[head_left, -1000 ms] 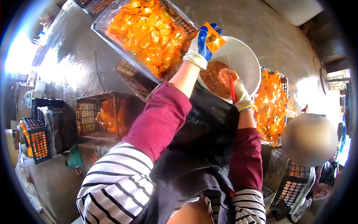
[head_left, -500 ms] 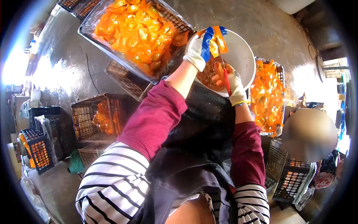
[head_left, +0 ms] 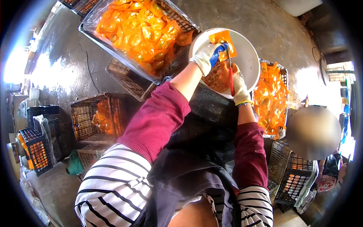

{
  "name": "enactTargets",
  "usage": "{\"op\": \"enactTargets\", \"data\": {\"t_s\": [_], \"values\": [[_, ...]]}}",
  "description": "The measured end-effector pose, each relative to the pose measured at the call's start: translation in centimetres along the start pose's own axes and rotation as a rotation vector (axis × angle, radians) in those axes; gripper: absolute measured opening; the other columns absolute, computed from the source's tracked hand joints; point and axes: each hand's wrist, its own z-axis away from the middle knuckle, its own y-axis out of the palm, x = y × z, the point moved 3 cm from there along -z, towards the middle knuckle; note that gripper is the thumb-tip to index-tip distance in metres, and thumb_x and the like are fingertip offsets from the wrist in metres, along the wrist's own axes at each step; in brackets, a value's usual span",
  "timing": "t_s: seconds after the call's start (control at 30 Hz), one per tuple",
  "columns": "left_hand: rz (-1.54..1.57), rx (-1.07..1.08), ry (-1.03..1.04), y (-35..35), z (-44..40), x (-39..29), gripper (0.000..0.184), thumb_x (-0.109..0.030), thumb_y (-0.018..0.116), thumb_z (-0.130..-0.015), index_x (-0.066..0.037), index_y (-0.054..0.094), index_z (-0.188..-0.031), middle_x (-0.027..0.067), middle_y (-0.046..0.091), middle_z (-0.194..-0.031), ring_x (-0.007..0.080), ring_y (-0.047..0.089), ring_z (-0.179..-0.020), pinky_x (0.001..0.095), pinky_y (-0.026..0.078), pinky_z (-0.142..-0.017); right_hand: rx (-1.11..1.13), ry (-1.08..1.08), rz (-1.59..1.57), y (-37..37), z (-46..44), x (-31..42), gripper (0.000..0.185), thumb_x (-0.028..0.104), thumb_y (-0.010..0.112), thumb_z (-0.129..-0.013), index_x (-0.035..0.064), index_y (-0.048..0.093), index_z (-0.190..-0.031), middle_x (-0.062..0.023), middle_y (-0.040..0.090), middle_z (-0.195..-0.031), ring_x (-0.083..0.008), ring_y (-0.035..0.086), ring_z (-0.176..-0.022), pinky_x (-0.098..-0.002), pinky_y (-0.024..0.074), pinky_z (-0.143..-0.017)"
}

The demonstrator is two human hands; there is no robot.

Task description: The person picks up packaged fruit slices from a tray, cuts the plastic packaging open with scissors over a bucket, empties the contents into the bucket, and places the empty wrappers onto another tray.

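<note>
My left hand (head_left: 210,56), in a white and blue glove, is closed on an orange packet (head_left: 224,41) over the white bucket (head_left: 251,60). My right hand (head_left: 239,85), in a white glove with orange fingertips, is closed on red-handled scissors (head_left: 231,77). The scissor blades point up at the packet's lower edge, beside my left fingers. Brownish-orange contents (head_left: 216,78) lie low in the bucket. Left of the bucket, a plastic-lined crate (head_left: 124,62) holds many glossy orange packets (head_left: 140,32).
Right of the bucket stands another crate of orange packets (head_left: 270,100). A tilted crate (head_left: 85,117) with orange packets lies at left, near a green roll (head_left: 75,163). Black crates (head_left: 38,151) stand far left. A person (head_left: 329,170), head blurred, is at right beside stacked crates (head_left: 297,183).
My left hand has moved down and turned, bringing the packet lower over the bucket. The scissors have come up to the packet's edge.
</note>
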Motion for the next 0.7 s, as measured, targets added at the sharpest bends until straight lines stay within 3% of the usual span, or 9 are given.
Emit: {"op": "enactTargets", "data": {"t_s": [0.03, 0.1, 0.17, 0.27, 0.37, 0.5, 0.53, 0.63, 0.7], "values": [[-0.112, -0.038, -0.003, 0.1, 0.4, -0.2, 0.031, -0.026, 0.065, -0.084, -0.006, 0.061, -0.107, 0.003, 0.064, -0.092, 0.0114, 0.06, -0.081, 0.0203, 0.047, -0.068, -0.042, -0.148, 0.127, -0.6, -1.6, -2.3, 0.025, 0.012, 0.055, -0.089, 0.0024, 0.054, -0.112, -0.0127, 0.064, -0.093, -0.019, 0.063, -0.061, -0.0239, 0.049, -0.049], [-0.174, 0.038, 0.018, -0.3, -0.2, 0.6, 0.034, -0.029, 0.066, -0.083, -0.005, 0.061, -0.107, 0.0036, 0.063, -0.091, 0.0102, 0.059, -0.078, 0.0203, 0.046, -0.065, -0.069, -0.131, 0.106, -0.9, -1.5, -2.5, 0.022, 0.011, 0.055, -0.089, 0.0033, 0.056, -0.109, -0.0116, 0.065, -0.09, -0.019, 0.063, -0.061, -0.0243, 0.0477, -0.048], [-0.197, 0.064, -0.022, -0.3, 0.1, 0.2, 0.035, -0.03, 0.065, -0.083, -0.005, 0.061, -0.107, 0.0039, 0.063, -0.089, 0.0101, 0.058, -0.076, 0.0202, 0.045, -0.063, -0.033, 0.188, -0.189, 0.1, 0.8, 1.2, 0.022, 0.014, 0.054, -0.09, 0.0033, 0.056, -0.109, -0.0103, 0.065, -0.093, -0.019, 0.064, -0.068, -0.0252, 0.0477, -0.051], [-0.219, 0.073, -0.026, -0.2, 0.2, -0.1, 0.036, -0.03, 0.065, -0.083, -0.005, 0.061, -0.107, 0.004, 0.062, -0.088, 0.0102, 0.057, -0.074, 0.0202, 0.044, -0.06, 0.02, 0.229, -0.172, -0.1, 1.1, 1.7, 0.031, 0.013, 0.059, -0.088, 0.0022, 0.052, -0.116, -0.0093, 0.062, -0.098, -0.0186, 0.064, -0.067, -0.0244, 0.0516, -0.053], [-0.42, 0.052, -0.027, -0.7, -2.2, 1.8, 0.036, -0.028, 0.065, -0.082, -0.004, 0.06, -0.108, 0.0043, 0.062, -0.088, 0.0109, 0.058, -0.074, 0.0204, 0.044, -0.059, -0.055, -0.234, 0.389, -1.3, -0.9, -0.9, 0.03, 0.01, 0.058, -0.088, 0.0028, 0.053, -0.117, -0.0095, 0.063, -0.097, -0.018, 0.063, -0.066, -0.0246, 0.0515, -0.053], [-0.322, 0.098, -0.012, -0.4, -0.8, 0.7, 0.034, -0.022, 0.066, -0.081, -0.005, 0.059, -0.11, 0.0054, 0.063, -0.089, 0.0126, 0.059, -0.074, 0.0214, 0.046, -0.058, -0.102, 0.101, -0.009, -0.3, 1.1, 1.6, 0.02, 0.012, 0.048, -0.092, 0.0055, 0.058, -0.108, -0.0086, 0.064, -0.094, -0.0171, 0.059, -0.059, -0.0259, 0.0462, -0.05], [-0.075, 0.096, -0.071, -0.7, -0.8, 1.2, 0.034, -0.018, 0.067, -0.08, -0.008, 0.059, -0.112, 0.0065, 0.063, -0.09, 0.0133, 0.061, -0.077, 0.0219, 0.048, -0.059, -0.095, 0.145, -0.099, 0.0, 2.1, 3.3, 0.02, 0.013, 0.048, -0.092, 0.0056, 0.058, -0.108, -0.0083, 0.064, -0.093, -0.0167, 0.059, -0.06, -0.0261, 0.0461, -0.05], [-0.233, 0.113, -0.052, -1.0, -1.9, 1.5, 0.035, -0.019, 0.067, -0.08, -0.007, 0.059, -0.112, 0.0083, 0.064, -0.093, 0.0157, 0.062, -0.079, 0.0244, 0.049, -0.06, -0.086, 0.134, -0.089, -0.4, 1.6, 2.2, 0.021, 0.014, 0.048, -0.093, 0.0055, 0.058, -0.109, -0.0077, 0.063, -0.089, -0.0159, 0.059, -0.058, -0.0257, 0.0457, -0.048], [-0.71, 0.083, 0.002, -0.7, -2.1, 0.9, 0.039, -0.033, 0.062, -0.081, -0.003, 0.06, -0.106, 0.009, 0.064, -0.082, 0.0177, 0.061, -0.071, 0.0294, 0.048, -0.062, -0.08, 0.122, -0.078, -0.9, 1.1, 1.3, 0.022, 0.016, 0.05, -0.092, 0.0051, 0.058, -0.109, -0.0075, 0.063, -0.086, -0.0155, 0.059, -0.057, -0.0248, 0.0452, -0.045]]}}
